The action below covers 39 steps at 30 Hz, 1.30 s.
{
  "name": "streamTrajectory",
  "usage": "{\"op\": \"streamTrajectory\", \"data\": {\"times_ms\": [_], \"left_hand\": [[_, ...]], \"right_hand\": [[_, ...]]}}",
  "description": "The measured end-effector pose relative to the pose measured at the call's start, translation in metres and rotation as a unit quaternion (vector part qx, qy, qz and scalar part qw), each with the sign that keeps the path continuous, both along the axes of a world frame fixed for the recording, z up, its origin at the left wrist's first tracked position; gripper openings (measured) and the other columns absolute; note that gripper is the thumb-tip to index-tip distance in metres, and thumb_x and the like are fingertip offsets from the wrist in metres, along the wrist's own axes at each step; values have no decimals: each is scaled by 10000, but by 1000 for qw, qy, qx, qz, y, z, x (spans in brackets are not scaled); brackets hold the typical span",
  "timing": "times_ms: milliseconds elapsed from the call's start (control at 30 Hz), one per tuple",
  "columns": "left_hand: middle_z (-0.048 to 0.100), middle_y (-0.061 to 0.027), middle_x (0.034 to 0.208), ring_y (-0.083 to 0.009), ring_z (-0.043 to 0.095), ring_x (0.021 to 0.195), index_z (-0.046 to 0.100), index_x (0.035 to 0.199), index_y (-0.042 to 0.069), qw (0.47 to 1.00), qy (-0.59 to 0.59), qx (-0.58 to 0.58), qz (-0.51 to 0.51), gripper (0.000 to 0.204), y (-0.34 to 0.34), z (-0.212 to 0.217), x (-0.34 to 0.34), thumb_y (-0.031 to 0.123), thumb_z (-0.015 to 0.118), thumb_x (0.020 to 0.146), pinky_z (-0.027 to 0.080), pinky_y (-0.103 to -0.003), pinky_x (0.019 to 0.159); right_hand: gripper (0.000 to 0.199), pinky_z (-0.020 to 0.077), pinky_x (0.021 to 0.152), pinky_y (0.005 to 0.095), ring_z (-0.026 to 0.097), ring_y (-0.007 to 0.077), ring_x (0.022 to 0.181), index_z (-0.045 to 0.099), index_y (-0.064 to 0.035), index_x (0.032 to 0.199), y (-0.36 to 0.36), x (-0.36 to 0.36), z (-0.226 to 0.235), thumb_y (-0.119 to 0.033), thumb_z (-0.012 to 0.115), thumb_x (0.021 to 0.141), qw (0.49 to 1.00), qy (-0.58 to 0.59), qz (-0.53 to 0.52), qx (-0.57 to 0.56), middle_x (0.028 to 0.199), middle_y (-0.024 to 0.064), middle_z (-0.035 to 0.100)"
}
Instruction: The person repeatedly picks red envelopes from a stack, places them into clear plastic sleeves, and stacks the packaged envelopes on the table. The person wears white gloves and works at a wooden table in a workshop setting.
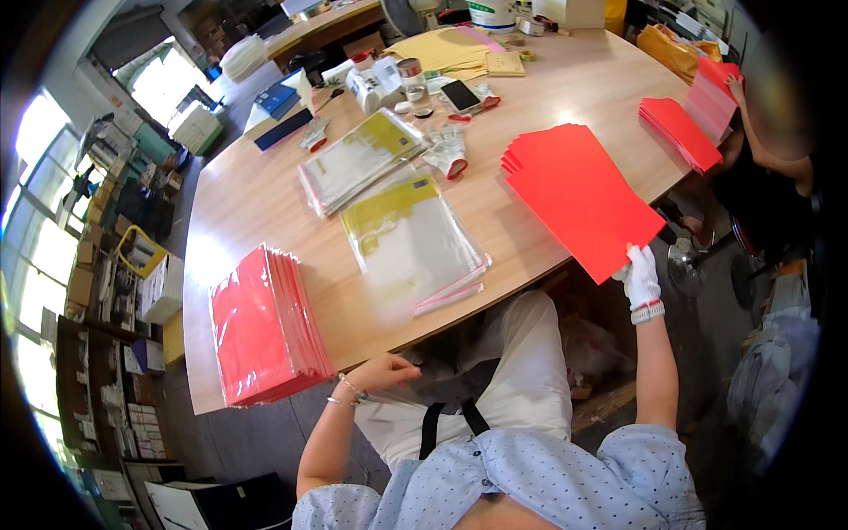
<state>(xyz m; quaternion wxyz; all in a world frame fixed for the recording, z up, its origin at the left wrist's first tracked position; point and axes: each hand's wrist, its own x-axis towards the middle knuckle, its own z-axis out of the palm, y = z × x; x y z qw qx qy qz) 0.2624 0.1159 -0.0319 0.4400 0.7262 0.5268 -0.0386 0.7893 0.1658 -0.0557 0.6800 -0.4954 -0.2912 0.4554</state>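
Note:
My right hand [640,276], in a white knitted glove, pinches the near corner of a red paper sheet [583,199]. This sheet lies on top of a fanned stack of similar red sheets, and its corner juts past the table edge. Bare, with bracelets at the wrist, my left hand [389,372] hovers over my lap by the table's front edge, its fingers curled together and nothing visible in them. To its left stands a thick pile of red sheets in clear plastic sleeves [256,327]. Clear plastic bags with yellow-green print [411,234] lie in two stacks mid-table.
White gloves [444,150] with red cuffs, a phone [460,95], a tin [410,72] and blue boxes [278,102] sit farther back. Yellow sheets [442,53] are spread at the far side. At right, another person handles red sheets [680,132]. A stool [685,261] stands below.

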Motion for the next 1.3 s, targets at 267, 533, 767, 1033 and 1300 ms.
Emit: {"op": "streamTrajectory", "data": {"times_ms": [267, 533, 767, 1033, 1300], "left_hand": [[616, -125, 856, -296, 601, 796, 619, 868, 75, 894, 33, 429, 127, 202, 45, 30, 31, 254, 606, 775, 484, -396, 657], [615, -154, 766, -299, 581, 668, 655, 835, 57, 844, 35, 533, 48, 314, 82, -10, 13, 360, 666, 755, 472, -379, 576], [641, -49, 761, -126, 601, 692, 657, 906, 46, 925, -296, -65, 228, 257, -21, -16, -67, 276, 623, 799, 490, -314, 599], [649, -135, 811, -313, 616, 735, 656, 908, 81, 950, 33, 124, 283, 190, -62, 20, -56, 234, 580, 824, 491, -383, 636], [589, -108, 936, -304, 544, 955, 604, 902, 38, 913, 144, 376, 66, 159, 79, -29, 22, 75, 578, 750, 464, -396, 808]], "right_hand": [[305, 458, 606, 224, 563, 93, 730, 484, -19, 1160, -89, -96, 54, -151, 495, 885, 997, 2, 72, 5, 941, 30, 591], [419, 480, 844, 305, 594, 191, 982, 455, 36, 1208, -139, -136, 44, -134, 538, 834, 940, 106, 306, -111, 1113, 112, 587], [347, 463, 850, 294, 580, 179, 990, 473, 33, 1189, -148, -133, 35, -135, 464, 886, 945, 128, 273, -123, 1126, 108, 578], [283, 460, 579, 221, 557, 114, 613, 507, 11, 1120, -150, -140, 50, -162, 443, 905, 938, 116, 244, -217, 780, 49, 595], [339, 489, 663, 239, 598, 143, 764, 465, 23, 1191, -147, -141, 44, -147, 439, 899, 946, 140, 244, -158, 1014, 92, 598]]}}
